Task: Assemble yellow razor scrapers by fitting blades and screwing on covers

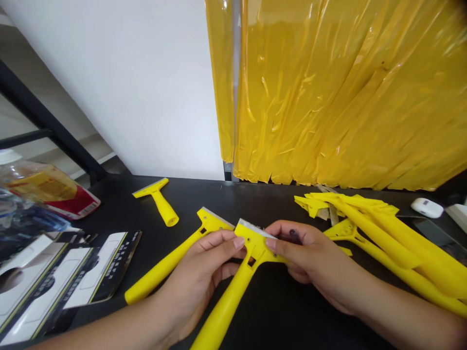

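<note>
Between my hands is a yellow scraper [237, 287] with a metal blade along its head, its handle slanting down toward me. My left hand [204, 267] pinches the left side of the head, thumb on top. At the right side of the head, the thumb and fingers of my right hand [310, 253] grip near the blade edge; a dark mark shows on one finger. Just left of it lies a second long yellow scraper [168, 260], partly behind my left hand. Farther back rests a short-handled yellow scraper [160, 201].
Several yellow scrapers [397, 238] are piled at the right. Beyond them are a white earbud case [426, 207] and a dark phone [440, 236]. Printed cards [98, 272] and a bottle [51, 187] stand left. Yellow plastic sheeting [328, 97] and a white panel [138, 87] border the black table [262, 194].
</note>
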Motion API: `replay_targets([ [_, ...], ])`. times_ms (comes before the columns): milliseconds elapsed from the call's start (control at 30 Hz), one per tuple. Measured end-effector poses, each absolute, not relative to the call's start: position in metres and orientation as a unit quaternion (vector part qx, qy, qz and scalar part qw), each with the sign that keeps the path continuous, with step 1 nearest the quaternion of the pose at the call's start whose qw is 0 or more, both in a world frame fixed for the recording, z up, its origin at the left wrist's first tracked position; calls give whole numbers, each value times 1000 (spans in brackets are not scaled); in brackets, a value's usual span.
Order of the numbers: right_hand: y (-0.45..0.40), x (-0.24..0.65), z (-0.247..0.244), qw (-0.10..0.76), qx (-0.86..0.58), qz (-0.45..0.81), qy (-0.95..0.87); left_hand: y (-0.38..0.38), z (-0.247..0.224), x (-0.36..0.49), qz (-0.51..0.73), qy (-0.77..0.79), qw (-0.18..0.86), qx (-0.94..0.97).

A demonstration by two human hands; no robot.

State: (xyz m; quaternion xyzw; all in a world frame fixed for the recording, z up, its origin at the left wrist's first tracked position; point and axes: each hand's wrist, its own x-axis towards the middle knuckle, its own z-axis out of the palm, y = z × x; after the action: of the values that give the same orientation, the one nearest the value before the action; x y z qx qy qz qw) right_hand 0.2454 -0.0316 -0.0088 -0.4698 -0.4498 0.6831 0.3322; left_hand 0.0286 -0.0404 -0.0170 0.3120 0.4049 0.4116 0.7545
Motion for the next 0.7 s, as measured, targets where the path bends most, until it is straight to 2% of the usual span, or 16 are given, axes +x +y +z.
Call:
replay_targets([
  [700, -30, 248, -10, 320, -469, 684, -459, -38, -17, 28, 385, 377, 782, 314],
])
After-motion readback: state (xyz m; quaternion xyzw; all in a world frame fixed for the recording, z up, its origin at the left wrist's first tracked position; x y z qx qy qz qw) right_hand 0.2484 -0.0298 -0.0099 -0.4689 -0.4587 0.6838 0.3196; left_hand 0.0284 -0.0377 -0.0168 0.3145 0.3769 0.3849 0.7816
